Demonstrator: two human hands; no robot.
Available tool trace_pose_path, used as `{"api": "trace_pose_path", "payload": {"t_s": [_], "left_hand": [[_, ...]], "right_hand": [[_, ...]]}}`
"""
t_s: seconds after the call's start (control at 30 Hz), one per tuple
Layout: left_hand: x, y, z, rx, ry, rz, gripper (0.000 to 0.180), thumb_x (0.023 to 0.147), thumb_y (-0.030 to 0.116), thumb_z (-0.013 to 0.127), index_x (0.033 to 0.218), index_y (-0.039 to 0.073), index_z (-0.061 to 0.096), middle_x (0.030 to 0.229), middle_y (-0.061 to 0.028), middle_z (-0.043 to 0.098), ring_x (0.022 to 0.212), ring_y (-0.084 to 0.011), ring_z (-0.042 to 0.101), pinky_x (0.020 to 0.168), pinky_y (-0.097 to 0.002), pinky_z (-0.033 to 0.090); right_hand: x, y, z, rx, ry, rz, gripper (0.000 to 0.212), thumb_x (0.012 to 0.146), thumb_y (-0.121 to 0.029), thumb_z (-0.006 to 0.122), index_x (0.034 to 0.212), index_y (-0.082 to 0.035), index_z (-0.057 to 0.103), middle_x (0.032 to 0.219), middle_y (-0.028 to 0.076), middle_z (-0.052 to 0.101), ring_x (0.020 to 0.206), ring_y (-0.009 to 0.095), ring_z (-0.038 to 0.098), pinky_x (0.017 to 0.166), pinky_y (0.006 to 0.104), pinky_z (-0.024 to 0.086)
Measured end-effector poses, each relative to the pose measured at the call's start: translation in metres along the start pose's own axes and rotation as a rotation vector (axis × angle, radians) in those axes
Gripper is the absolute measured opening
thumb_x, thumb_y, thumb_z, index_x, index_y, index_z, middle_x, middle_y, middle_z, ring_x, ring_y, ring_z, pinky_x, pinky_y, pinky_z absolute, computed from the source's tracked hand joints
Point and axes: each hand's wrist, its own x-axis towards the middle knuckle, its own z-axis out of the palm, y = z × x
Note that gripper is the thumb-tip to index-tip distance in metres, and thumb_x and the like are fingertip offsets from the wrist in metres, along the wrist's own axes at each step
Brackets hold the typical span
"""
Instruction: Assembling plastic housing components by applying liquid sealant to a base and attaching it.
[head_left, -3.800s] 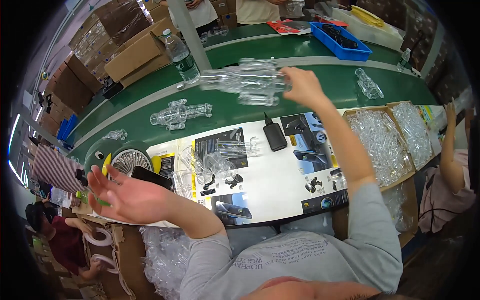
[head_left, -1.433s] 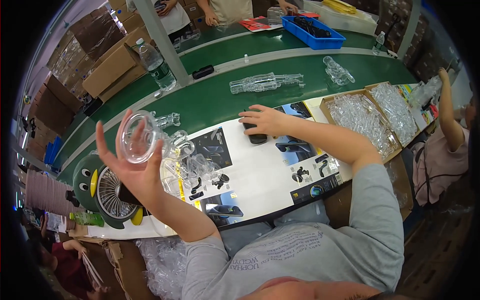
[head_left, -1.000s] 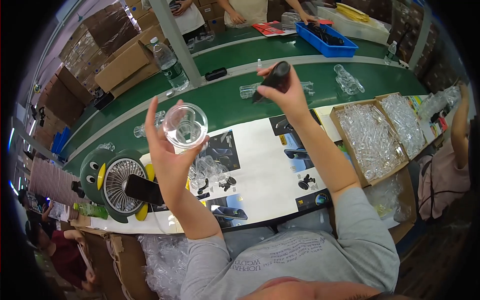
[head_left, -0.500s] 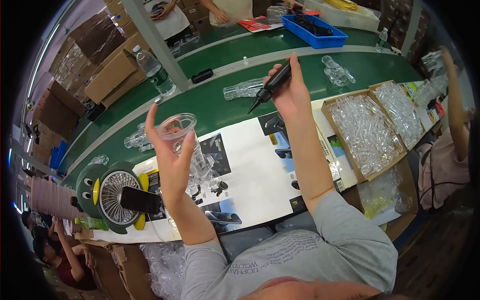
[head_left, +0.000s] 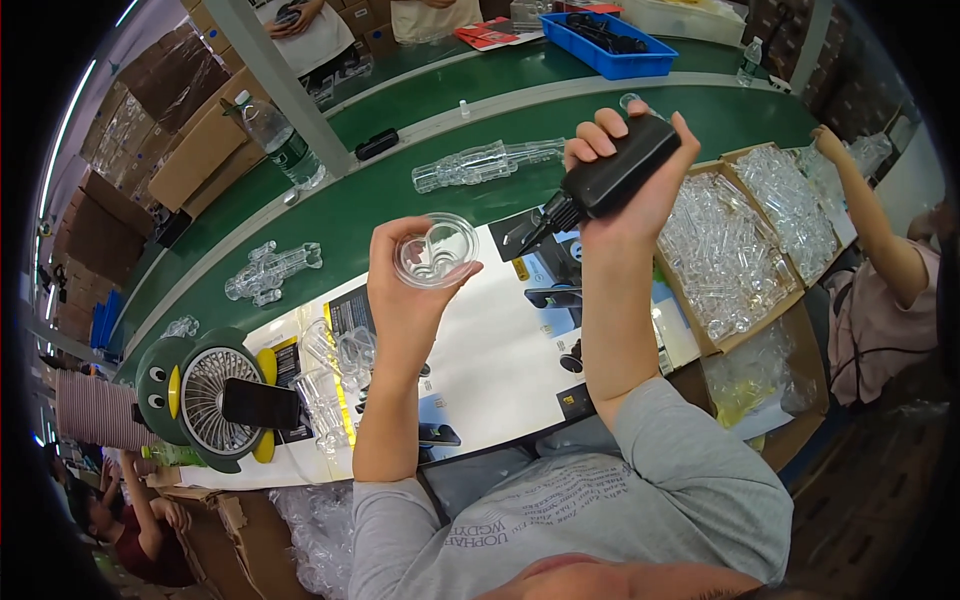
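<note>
My left hand (head_left: 395,300) is closed around a clear plastic cup-shaped part (head_left: 437,252), whose round open rim faces up. Its lower portion is hidden by my fingers. Raised to the right of it, my right hand (head_left: 650,205) grips a black squeeze bottle (head_left: 622,168) with a ribbed collar. The thin nozzle (head_left: 540,228) tilts down and left, its tip apart from the cup's rim. Beyond my hands a clear jointed plastic piece (head_left: 480,165) lies on the green belt (head_left: 350,225), and a similar piece (head_left: 272,272) rests farther left. Several clear parts (head_left: 325,385) sit beside my left forearm.
White printed sheet (head_left: 490,350) covers the near work surface. At right stand cardboard trays (head_left: 722,250) heaped with clear parts. A penguin-shaped fan (head_left: 215,400) with a phone (head_left: 260,403), a water bottle (head_left: 283,140) and a blue bin (head_left: 610,55) surround me; another person's arm (head_left: 875,215) reaches in at right.
My left hand has moved right, and its spread fingers have closed round the cup-shaped part. My right hand has shifted right with the squeeze bottle, which now shows its broad side.
</note>
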Motion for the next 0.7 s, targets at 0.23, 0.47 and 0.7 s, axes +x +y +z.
{"api": "trace_pose_path", "payload": {"t_s": [0.23, 0.47, 0.7], "left_hand": [[0.001, -0.008, 0.012, -0.351, -0.109, 0.077, 0.051, 0.070, -0.001, 0.070, 0.110, 0.005, 0.040, 0.111, -0.0150, 0.056, 0.105, -0.0223, 0.054, 0.090, -0.0315, 0.043], [-0.003, 0.001, 0.011, -0.286, -0.053, 0.160, 0.066, 0.068, -0.003, 0.071, 0.124, 0.004, 0.036, 0.112, -0.0167, 0.057, 0.107, -0.0237, 0.055, 0.092, -0.0324, 0.043], [-0.006, 0.006, 0.008, -0.273, -0.058, 0.167, 0.063, 0.068, -0.003, 0.071, 0.123, 0.003, 0.039, 0.112, -0.0172, 0.058, 0.106, -0.0228, 0.055, 0.091, -0.0314, 0.044]], "right_hand": [[-0.010, -0.002, 0.001, 0.055, -0.220, 0.014, 0.030, 0.087, -0.039, 0.036, 0.081, -0.010, 0.043, 0.063, 0.004, 0.043, 0.054, 0.015, 0.041, 0.054, 0.0279, 0.036], [-0.017, 0.000, 0.002, 0.135, -0.382, 0.024, 0.038, 0.093, -0.040, 0.029, 0.078, -0.008, 0.043, 0.059, 0.005, 0.043, 0.049, 0.015, 0.039, 0.050, 0.0279, 0.035], [-0.024, 0.000, 0.006, 0.112, -0.516, -0.064, 0.036, 0.094, -0.033, 0.022, 0.077, -0.007, 0.042, 0.057, 0.006, 0.044, 0.047, 0.016, 0.041, 0.049, 0.0274, 0.036]]}}
